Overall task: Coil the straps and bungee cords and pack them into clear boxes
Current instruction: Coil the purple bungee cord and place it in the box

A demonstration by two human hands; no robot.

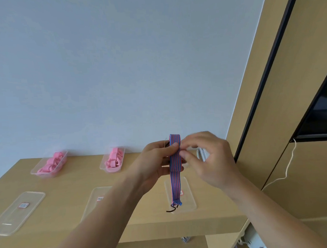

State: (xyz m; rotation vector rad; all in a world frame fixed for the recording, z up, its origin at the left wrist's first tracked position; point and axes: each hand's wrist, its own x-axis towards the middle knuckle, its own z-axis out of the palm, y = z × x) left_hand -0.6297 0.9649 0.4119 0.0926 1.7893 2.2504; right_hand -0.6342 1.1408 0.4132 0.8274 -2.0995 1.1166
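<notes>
Hands meet above the wooden table: the left hand grips a blue-and-red striped bungee cord looped round its fingers, and the right hand pinches the cord's right edge. Its loose end hangs to a black hook over a clear lid. Two clear boxes of pink straps sit far left.

Blue-red bungee cord, partly coiled, hanging

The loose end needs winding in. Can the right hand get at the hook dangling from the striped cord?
Probably yes. The hook hangs free below both hands, over a clear lid, with nothing between. The right hand would have to release the striped cord, which the left hand also grips.
</notes>
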